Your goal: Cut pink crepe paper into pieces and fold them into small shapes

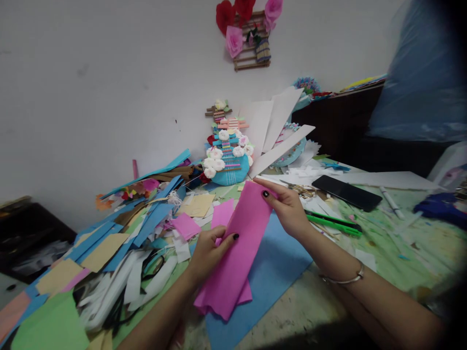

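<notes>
Between my hands is a folded strip of bright pink paper (237, 262), tilted with its top leaning right. My left hand (211, 250) pinches its left edge about midway down, thumb on the front face. At the upper right corner, my right hand (286, 206) grips it between thumb and fingers. The lower end of the strip hangs loose and shows more than one layer. Beneath it a blue sheet (277, 262) lies on the table. Small pink paper pieces (186, 226) rest left of the strip.
Right of my hands are a green box cutter (333, 223), gold-handled scissors (304, 190), a black phone (346, 192) and a white pen (391, 202). Paper scraps and a white glue gun (105, 291) crowd the left. Flower-decorated paper crafts (229, 155) stand against the wall.
</notes>
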A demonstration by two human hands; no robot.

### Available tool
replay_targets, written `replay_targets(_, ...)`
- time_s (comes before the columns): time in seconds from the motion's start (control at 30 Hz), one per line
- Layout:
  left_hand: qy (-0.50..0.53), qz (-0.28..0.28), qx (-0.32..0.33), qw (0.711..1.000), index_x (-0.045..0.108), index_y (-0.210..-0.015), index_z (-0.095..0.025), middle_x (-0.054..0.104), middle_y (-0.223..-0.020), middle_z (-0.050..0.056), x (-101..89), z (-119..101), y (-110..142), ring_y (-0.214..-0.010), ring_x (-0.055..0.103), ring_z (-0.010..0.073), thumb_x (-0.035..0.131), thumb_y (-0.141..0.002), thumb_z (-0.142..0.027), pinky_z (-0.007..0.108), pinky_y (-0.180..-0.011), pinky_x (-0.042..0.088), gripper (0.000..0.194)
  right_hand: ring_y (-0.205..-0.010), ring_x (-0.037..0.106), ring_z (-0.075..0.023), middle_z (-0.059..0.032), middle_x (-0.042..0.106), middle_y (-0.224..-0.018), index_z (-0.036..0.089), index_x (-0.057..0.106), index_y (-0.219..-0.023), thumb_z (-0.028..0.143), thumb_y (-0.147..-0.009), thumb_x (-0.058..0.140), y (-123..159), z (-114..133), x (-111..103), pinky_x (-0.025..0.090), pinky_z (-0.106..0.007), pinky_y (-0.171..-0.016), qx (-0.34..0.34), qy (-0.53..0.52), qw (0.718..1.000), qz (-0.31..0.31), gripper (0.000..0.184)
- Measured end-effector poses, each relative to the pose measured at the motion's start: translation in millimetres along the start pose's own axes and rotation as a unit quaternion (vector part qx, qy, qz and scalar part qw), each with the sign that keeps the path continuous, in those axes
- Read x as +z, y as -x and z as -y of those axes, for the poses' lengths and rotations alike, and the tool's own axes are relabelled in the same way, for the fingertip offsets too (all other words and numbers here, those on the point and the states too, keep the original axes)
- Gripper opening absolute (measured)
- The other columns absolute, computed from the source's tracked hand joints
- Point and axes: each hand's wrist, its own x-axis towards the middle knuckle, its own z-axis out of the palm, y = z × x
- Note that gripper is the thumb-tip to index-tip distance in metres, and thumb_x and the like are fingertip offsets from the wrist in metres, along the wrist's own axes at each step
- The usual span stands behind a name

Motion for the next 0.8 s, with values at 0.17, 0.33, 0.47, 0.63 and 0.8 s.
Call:
replay_targets(0.17,0.022,0.013,-0.015,1.000,0.060,-0.065,-0.013,0.048,-0.063,0.000,0.6,0,2,-0.061,0.042,0.0121,0.054,-0.082,-0.043,0.020,-0.052,0.033,0.035,-0.116,0.054,-0.0197,0.0009,0.065,-0.120,0.028,0.065,-0.115,0.020,-0.085,0.054,0,-1,-1,0.036,-0.038,-0.104,-0.004,0.005,1.000,-0.001,0.033)
replay_targets(0.33,0.059,0.012,-0.031,0.998,0.060,-0.065,-0.013,0.047,-0.062,-0.001,2.2,2,2,-0.059,0.041,0.0114,0.057,-0.080,-0.044,0.019,-0.050,0.032,0.035,-0.113,0.056,-0.0219,-0.0025,0.064,-0.120,0.027,0.060,-0.122,0.025,-0.085,0.056,1,1,1,0.038,-0.040,-0.101,0.029,-0.020,0.999,-0.002,0.038)
replay_targets(0.47,0.098,-0.024,-0.050,0.994,0.055,-0.059,-0.014,0.044,-0.057,-0.002,2.0,4,1,-0.056,0.039,0.0101,0.060,-0.078,-0.046,0.019,-0.048,0.030,0.038,-0.089,0.064,-0.0186,-0.0038,0.069,-0.100,0.026,0.041,-0.133,0.030,-0.079,0.064,1,3,7,0.050,-0.036,-0.082,0.124,-0.152,0.981,0.003,0.058)
replay_targets(0.63,0.154,-0.074,-0.075,0.982,0.060,-0.065,-0.013,0.051,-0.057,-0.001,0.5,5,-1,-0.052,0.043,0.0103,0.064,-0.074,-0.050,0.019,-0.047,0.034,0.039,-0.074,0.064,-0.0150,-0.0034,0.069,-0.087,0.019,0.053,-0.114,0.027,-0.073,0.071,5,1,16,0.051,-0.029,-0.068,0.212,-0.176,0.947,0.165,0.045)
replay_targets(0.8,0.211,-0.107,-0.091,0.967,0.065,-0.075,-0.011,0.058,-0.062,0.001,2.0,4,-1,-0.054,0.049,0.0115,0.066,-0.072,-0.051,0.021,-0.049,0.039,0.040,-0.057,0.059,-0.0116,-0.0039,0.066,-0.070,0.011,0.064,-0.088,0.031,-0.073,0.071,15,-5,26,0.049,-0.026,-0.056,0.262,-0.148,0.923,0.241,0.026)
